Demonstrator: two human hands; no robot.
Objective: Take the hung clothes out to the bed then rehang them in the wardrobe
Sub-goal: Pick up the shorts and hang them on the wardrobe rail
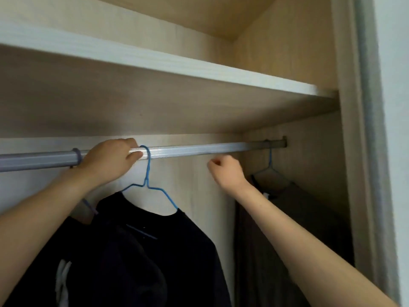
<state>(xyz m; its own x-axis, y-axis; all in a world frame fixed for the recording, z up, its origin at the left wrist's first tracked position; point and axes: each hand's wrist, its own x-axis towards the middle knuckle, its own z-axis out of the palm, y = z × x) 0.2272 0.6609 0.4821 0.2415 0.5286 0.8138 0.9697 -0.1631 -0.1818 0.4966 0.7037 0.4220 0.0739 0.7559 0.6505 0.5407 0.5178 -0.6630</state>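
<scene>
A dark navy shirt (159, 244) hangs on a blue wire hanger (146, 173) whose hook sits over the silver wardrobe rail (199, 150). My left hand (110, 161) is curled round the rail just left of that hook, with the thumb tip against it. Just below the rail, to the right of the navy shirt, my right hand (228, 171) has its fingers curled and holds nothing. At the far right a grey-brown garment (305, 222) hangs on a second blue hanger (270, 169). A purple hanger (88, 207) with dark clothing is partly hidden behind my left forearm.
A light wooden shelf (177, 63) runs right above the rail. The wardrobe's right side wall (318, 151) stands close to the grey-brown garment. A stretch of bare rail lies between the two blue hangers. Something white (63, 280) shows at the lower left.
</scene>
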